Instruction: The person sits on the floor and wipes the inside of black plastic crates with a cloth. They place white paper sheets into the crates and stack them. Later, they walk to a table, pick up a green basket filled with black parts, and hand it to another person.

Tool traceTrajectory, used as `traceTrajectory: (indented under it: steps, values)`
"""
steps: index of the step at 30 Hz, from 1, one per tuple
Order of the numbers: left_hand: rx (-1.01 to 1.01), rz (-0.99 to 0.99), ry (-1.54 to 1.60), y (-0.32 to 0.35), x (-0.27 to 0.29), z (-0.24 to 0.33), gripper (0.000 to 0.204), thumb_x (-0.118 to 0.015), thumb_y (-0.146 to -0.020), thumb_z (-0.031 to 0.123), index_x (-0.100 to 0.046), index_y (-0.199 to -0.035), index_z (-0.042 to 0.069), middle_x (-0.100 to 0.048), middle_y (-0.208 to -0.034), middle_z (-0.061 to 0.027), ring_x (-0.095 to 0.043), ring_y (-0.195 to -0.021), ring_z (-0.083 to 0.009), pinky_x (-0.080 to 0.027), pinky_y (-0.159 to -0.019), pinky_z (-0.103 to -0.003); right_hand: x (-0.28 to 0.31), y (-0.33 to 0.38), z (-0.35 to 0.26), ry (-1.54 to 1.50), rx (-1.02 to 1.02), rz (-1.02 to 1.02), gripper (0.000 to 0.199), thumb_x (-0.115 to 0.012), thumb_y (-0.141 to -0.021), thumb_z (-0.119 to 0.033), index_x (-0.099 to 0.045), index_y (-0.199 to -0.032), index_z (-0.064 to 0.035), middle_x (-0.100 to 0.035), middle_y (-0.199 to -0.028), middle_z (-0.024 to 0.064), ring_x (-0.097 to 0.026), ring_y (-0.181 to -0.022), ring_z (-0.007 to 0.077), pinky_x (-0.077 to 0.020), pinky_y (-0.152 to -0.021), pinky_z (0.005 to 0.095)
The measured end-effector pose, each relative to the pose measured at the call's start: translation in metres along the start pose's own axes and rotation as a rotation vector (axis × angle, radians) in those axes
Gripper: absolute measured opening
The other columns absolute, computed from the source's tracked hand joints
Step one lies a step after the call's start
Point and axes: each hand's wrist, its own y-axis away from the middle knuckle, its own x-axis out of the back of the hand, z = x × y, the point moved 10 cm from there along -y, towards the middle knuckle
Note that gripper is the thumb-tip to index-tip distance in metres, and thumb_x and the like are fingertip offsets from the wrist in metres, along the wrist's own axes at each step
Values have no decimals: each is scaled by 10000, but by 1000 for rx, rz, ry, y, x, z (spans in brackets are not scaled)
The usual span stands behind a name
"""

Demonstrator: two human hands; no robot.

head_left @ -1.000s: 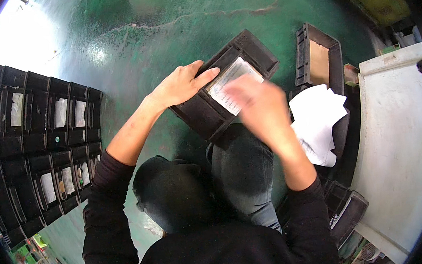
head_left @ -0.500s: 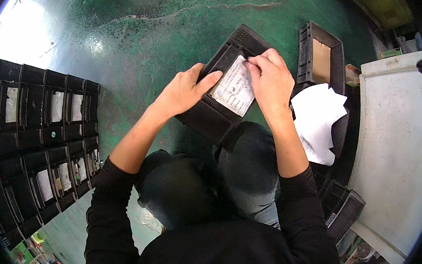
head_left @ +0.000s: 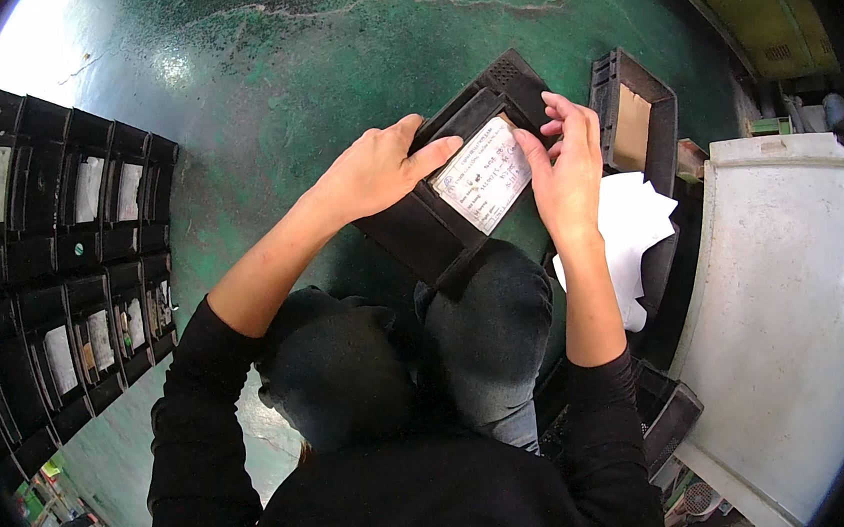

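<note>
A black plastic crate [head_left: 409, 229] is tilted across my knees, one side turned up toward me. A worn white paper label [head_left: 483, 180] with writing sits in the recessed panel of that side. My left hand [head_left: 379, 172] grips the crate's upper left edge, its thumb lying flat by the label's corner and its fingers hidden behind the rim. At the label's right edge is my right hand [head_left: 567, 165]: its thumb tip is at or just over the paper, while the fingers stand apart above the crate, holding nothing.
Stacked black crates [head_left: 89, 247] with paper labels stand at the left. To the right, loose white sheets [head_left: 630, 235] lie by a black crate [head_left: 666, 122] with a piece of cardboard [head_left: 631, 127] inside. Beyond is a pale board [head_left: 788, 312]. The green floor [head_left: 324, 61] is cracked.
My right thumb and fingers have spread from a pinch at the label's upper right. The hand has shifted slightly right, away from the label. My left hand keeps its grip on the crate.
</note>
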Motion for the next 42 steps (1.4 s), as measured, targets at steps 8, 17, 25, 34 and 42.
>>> traceTrajectory:
  steps: [8,17,25,34,42]
  values:
    - [59,-15,-37,5,6,11,641,-486,-875,546,-559,-938,-88,-593,-703,-264,-631,-717,-381,-457,-631,-420,-3,11,-37,316,427,171,164,-722,-697,-157,-636,-826,-105,-573,-915,3,-542,-881,223,-425,-732,348]
    - [76,-78,-62,-5,1,9,669,-515,-834,599,-613,-855,-62,-595,-660,-216,-619,-635,-316,-456,-604,-390,-3,17,-29,184,386,54,163,-697,-710,-95,-558,-795,-83,-582,-859,25,-565,-807,221,-403,-728,355]
    - [18,0,29,-3,5,14,644,-517,-831,598,-632,-909,-31,-623,-735,-212,-630,-732,-324,-467,-693,-389,43,62,-90,67,590,-62,170,-674,-707,-3,-565,-816,-75,-579,-861,71,-566,-763,241,-436,-694,362]
    - [-13,24,-34,1,11,14,661,-542,-808,616,-655,-949,-20,-649,-797,-199,-644,-805,-260,-475,-747,-368,196,52,33,466,39,184,124,-714,-752,-57,-625,-815,1,-604,-824,58,-582,-757,190,-474,-690,292]
    - [-47,149,-351,-23,6,48,695,-518,-800,644,-609,-843,-44,-625,-713,-235,-645,-735,-348,-485,-674,-432,208,125,280,267,-633,186,346,-635,-846,-180,-497,-1059,54,-627,-952,181,-613,-866,211,-474,-761,335]
